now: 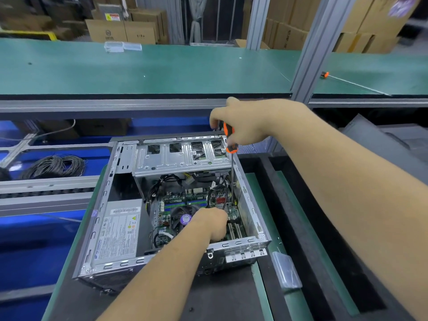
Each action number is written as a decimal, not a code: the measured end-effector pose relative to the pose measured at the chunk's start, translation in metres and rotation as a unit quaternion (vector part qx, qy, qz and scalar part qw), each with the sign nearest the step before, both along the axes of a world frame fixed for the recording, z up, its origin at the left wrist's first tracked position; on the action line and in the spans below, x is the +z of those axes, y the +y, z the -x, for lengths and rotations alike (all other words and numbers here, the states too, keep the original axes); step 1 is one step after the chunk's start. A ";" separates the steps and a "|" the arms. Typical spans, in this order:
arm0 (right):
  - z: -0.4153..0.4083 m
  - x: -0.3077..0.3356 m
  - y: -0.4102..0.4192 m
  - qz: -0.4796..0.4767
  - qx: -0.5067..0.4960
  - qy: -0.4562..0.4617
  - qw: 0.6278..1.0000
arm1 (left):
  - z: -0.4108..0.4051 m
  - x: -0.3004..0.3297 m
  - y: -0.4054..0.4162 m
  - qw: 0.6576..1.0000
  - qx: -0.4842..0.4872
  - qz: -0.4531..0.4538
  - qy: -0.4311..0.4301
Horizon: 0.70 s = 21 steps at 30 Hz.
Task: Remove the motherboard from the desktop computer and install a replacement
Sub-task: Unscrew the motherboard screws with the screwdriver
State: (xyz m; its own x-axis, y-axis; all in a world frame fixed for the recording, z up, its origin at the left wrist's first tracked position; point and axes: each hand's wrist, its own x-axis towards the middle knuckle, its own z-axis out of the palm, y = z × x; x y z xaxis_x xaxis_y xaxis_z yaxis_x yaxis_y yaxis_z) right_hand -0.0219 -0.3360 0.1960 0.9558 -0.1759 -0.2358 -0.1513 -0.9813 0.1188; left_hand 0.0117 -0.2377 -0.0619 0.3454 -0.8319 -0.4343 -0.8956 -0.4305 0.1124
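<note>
While the desktop computer [176, 205] is lying on its side, open, on the dark mat of the tabletop [231, 297], you are working what looks like the removal step: loosening a screw that holds the motherboard [178, 202] down. Its case is bare stamped sheet metal, pale grey, with slotted rims and a perforated drive cage [183, 156] spanning the far end; a boxy grey power supply [118, 235] with a printed label is filling the left side. The motherboard is sitting flat on the floor of the case, green and densely studded, with a round black fan [185, 217] wearing a purple sticker and black cables [166, 181] trailing over it. Your right hand [240, 126] is gripping the orange-and-black handle of a screwdriver [230, 144], whose thin steel shaft is reaching down toward the board's right edge. Your left hand [213, 222] is resting curled inside the case near the tip; whether it is pinching anything, I cannot tell. Next, keep the shaft upright and the tip seated, and mind that the freed screw could drop among the components.
</note>
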 end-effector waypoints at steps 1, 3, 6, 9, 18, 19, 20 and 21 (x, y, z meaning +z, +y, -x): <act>-0.001 -0.001 0.001 0.013 -0.020 -0.010 1.000 | 0.000 0.000 0.000 1.000 -0.001 0.000 0.000; -0.004 -0.003 0.001 0.054 -0.062 -0.050 0.995 | -0.001 -0.002 0.000 1.000 -0.003 -0.001 0.000; -0.005 -0.003 -0.003 0.058 -0.019 -0.043 0.997 | -0.001 -0.003 -0.001 1.000 -0.002 -0.003 0.001; -0.001 0.002 -0.004 0.012 -0.017 -0.016 1.000 | -0.001 -0.003 -0.001 1.000 -0.004 -0.003 0.002; 0.000 0.005 -0.005 0.051 -0.043 0.021 0.998 | 0.000 -0.003 0.000 1.000 -0.005 0.006 -0.005; -0.001 0.004 -0.005 0.079 -0.051 0.015 0.995 | 0.000 -0.003 0.000 1.000 -0.005 0.006 -0.004; -0.001 0.003 -0.007 0.096 -0.055 0.001 0.994 | -0.001 -0.003 0.000 1.000 -0.005 0.006 -0.004; -0.001 0.000 -0.011 0.096 -0.049 -0.014 0.994 | -0.001 -0.003 -0.001 1.000 -0.005 0.006 -0.003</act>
State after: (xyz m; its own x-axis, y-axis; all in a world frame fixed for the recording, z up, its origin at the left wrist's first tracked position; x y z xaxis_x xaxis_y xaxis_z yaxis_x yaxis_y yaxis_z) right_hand -0.0209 -0.3466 0.1964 0.9375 -0.3081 -0.1617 -0.2515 -0.9212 0.2969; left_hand 0.0126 -0.2384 -0.0648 0.3403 -0.8399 -0.4228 -0.9001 -0.4210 0.1118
